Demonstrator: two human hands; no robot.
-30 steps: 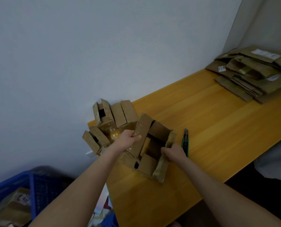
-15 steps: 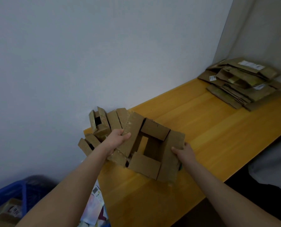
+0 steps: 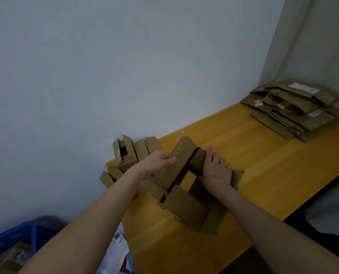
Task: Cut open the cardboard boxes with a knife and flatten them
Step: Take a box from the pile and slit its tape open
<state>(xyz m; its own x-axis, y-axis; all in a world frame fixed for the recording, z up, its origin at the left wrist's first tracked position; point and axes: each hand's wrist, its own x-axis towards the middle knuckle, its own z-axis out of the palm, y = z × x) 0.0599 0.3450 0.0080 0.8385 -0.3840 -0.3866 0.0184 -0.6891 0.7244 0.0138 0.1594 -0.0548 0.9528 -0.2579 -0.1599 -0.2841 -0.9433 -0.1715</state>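
A brown cardboard box (image 3: pixel 184 206) with its flaps spread lies half collapsed on the yellow wooden table (image 3: pixel 263 165). My left hand (image 3: pixel 156 163) grips the box's left panel, fingers curled over its edge. My right hand (image 3: pixel 217 169) presses flat on the right side of the box, fingers straight. The knife is hidden from view.
Several small unflattened boxes (image 3: pixel 133 153) stand against the wall at the table's left end. A stack of flattened cardboard (image 3: pixel 295 109) lies at the far right corner. A blue crate (image 3: pixel 10 240) sits on the floor at lower left, with printed paper (image 3: pixel 117 252) beside it.
The box has been squashed from an open square toward flat. My right hand moved from its right flap onto the top of the box. The knife seen earlier is now covered.
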